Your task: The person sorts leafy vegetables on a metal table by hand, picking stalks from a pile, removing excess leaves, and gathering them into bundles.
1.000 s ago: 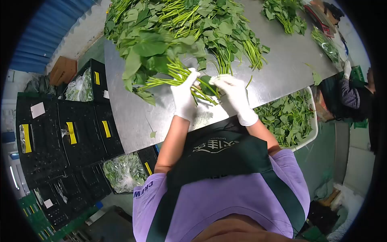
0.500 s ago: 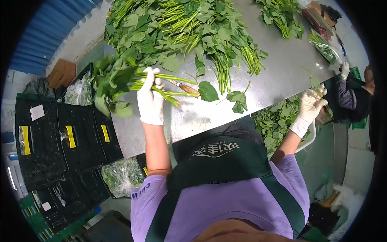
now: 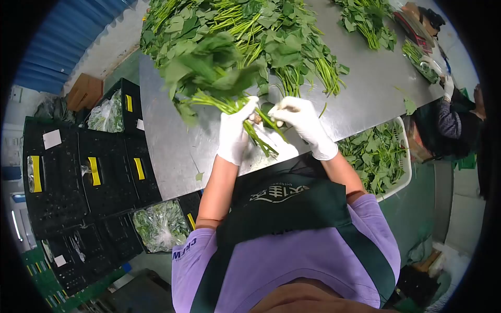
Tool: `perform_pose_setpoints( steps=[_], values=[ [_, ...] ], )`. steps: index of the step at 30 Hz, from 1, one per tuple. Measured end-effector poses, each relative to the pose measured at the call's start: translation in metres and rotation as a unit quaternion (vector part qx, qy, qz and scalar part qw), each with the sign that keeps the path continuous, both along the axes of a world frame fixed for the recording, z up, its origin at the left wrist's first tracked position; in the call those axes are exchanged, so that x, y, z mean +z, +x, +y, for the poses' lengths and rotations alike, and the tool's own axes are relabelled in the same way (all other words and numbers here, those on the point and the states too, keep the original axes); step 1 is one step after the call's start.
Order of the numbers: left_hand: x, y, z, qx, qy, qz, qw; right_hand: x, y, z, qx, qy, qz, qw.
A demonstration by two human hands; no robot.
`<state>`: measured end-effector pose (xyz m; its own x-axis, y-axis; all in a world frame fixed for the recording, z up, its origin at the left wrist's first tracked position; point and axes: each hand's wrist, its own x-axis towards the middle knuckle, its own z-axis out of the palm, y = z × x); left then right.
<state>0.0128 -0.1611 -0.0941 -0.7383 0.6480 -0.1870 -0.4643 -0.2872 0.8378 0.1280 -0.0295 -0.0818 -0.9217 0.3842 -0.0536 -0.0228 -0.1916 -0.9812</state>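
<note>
My left hand (image 3: 236,129), in a white glove, is wrapped round a bunch of leafy green stems (image 3: 219,104). The bunch's leaves are blurred and lie up and left of the hand; the cut ends point down right. Close on the right, my gloved right hand (image 3: 302,122) has its fingers pinched beside the stem ends. What is between those fingertips, if anything, is too small to make out. A brownish piece (image 3: 257,119) shows by the left fingers, partly hidden. Behind both hands a large heap of leafy stems (image 3: 276,31) covers the back of the metal table (image 3: 365,94).
A white basket (image 3: 407,175) of loose leaves stands at the table's right front edge. Black crates (image 3: 55,182) with yellow tags are stacked at left. Another bunch (image 3: 368,26) lies at the back right, near a bagged bunch (image 3: 420,62) and a co-worker's gloved hand (image 3: 449,87).
My left hand has moved right with the bunch. From above the basket, my right hand has come back left beside the stem ends. The co-worker's second gloved hand now shows near the bagged bunch.
</note>
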Motion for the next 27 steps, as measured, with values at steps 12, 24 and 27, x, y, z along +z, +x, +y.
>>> perform_pose_setpoints(
  steps=[12,24,27],
  values=[
    [0.003,-0.042,-0.035,-0.002,0.286,-0.127,0.950,-0.058,0.044,0.091,-0.257,0.156,-0.074,0.951],
    [-0.022,-0.036,-0.051,-0.074,0.310,-0.163,0.934,-0.076,-0.010,0.090,-0.303,0.116,-0.051,0.945],
    [-0.023,-0.031,-0.039,-0.063,0.272,-0.165,0.946,-0.036,-0.001,0.073,-0.310,0.015,0.048,0.950]
  ],
)
